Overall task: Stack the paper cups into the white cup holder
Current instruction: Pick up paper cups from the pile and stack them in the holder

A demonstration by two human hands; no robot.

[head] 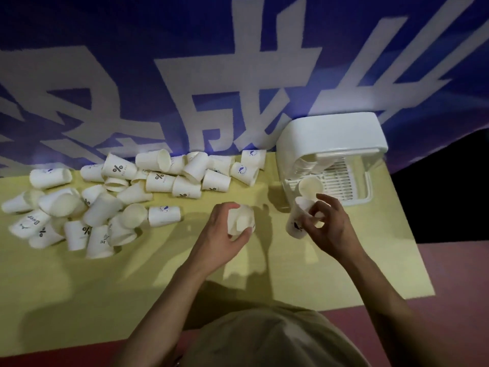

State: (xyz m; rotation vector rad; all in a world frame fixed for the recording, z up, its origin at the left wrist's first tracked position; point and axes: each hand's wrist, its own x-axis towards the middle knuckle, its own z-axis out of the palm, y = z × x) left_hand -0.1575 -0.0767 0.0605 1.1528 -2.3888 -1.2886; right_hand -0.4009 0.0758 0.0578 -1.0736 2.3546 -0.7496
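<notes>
1. A heap of loose paper cups [111, 205] lies on the left and back part of the yellow table [132, 287], most on their sides, some printed with a "%" mark and some with a blue logo.
2. A single cup with a blue logo [164, 215] lies on its side at the right edge of the heap, near the left hand.
3. The left hand [225, 234] is curled around a white paper cup [242, 221], fingers on top and thumb below, held just above the table near its middle.
4. The right hand [328, 226] pinches another paper cup with a blue mark [297, 223] by its rim, fingers bent around the opening, the cup tilted with its base toward the table.
5. The 2 hands are apart, each gripping its own cup.
6. The white cup holder [330, 136] stands at the back right of the table, just beyond the right hand; 1 cup [308, 187] sits in its front opening, beside a slotted tray.
7. A blue banner with large white characters [211, 75] hangs behind the table.
</notes>
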